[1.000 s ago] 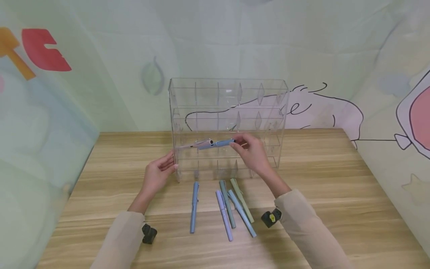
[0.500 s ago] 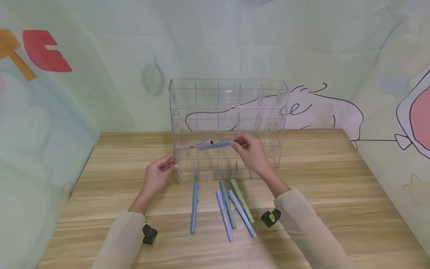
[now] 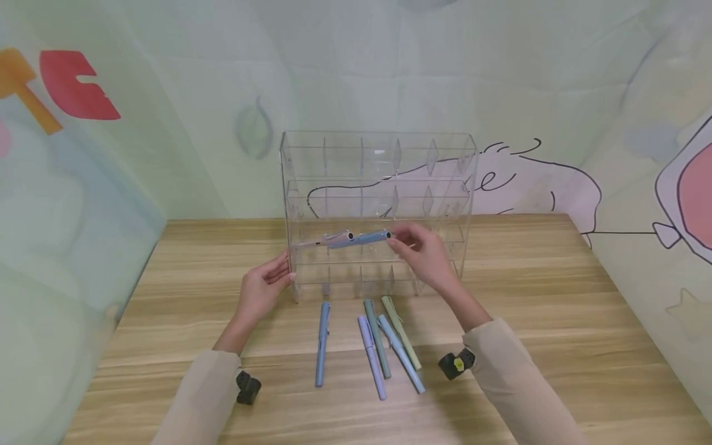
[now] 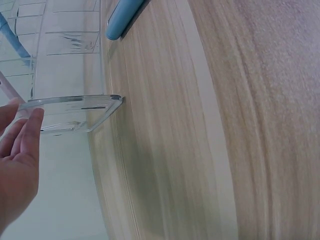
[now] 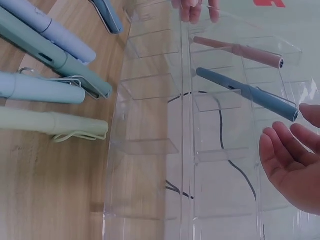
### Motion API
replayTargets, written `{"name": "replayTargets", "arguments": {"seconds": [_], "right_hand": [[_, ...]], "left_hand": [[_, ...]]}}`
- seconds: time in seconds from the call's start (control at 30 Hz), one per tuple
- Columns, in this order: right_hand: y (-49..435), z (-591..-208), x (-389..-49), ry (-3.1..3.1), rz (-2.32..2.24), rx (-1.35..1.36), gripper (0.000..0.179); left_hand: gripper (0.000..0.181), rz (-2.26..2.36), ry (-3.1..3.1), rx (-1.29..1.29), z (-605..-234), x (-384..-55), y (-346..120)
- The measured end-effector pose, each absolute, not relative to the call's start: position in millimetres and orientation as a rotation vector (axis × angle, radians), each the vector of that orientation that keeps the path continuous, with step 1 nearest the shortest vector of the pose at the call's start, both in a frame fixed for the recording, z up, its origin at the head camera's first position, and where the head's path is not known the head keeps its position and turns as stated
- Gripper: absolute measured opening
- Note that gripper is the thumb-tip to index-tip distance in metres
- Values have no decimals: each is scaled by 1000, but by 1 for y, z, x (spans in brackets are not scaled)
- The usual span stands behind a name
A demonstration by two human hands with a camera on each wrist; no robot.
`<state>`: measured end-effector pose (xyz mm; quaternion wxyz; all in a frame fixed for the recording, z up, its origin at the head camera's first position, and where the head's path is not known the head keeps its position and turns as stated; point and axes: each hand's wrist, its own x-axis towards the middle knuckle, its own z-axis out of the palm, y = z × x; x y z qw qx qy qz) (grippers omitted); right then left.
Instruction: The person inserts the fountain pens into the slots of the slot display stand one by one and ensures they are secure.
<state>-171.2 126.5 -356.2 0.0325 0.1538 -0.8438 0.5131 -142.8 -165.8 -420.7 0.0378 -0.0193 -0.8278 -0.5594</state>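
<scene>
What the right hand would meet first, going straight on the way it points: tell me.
Most likely the blue pen in the clear rack: the right hand points toward the pen's clip end. Depth is unclear, so I can't tell whether they touch.

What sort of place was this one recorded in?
Probably a staged indoor recording corner rather than an ordinary office: a cartoon-printed backdrop spans behind the wood-grain table, small black devices, likely cameras, sit at both wrists, and pens lie before a clear rack.

what look like an orange t point(image 3: 32, 97) and red e point(image 3: 69, 93) stand on the backdrop point(image 3: 189, 111).
</scene>
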Motion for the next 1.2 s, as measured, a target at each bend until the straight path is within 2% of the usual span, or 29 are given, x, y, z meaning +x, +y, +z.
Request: {"name": "replayTargets", "arguments": {"seconds": [0.6, 0.83, 1.2], "right_hand": [[160, -376, -153, -2804, 1627, 761, 22], [167, -395, -148, -2928, 1578, 983, 27], [170, -437, -140, -2907, 1675, 894, 32]], "left_hand": [[47, -1722, -2542, -44, -421, -143, -166], [46, -1730, -2539, -41, -421, -143, -166], [47, -1722, -2554, -44, -422, -143, -166]]}}
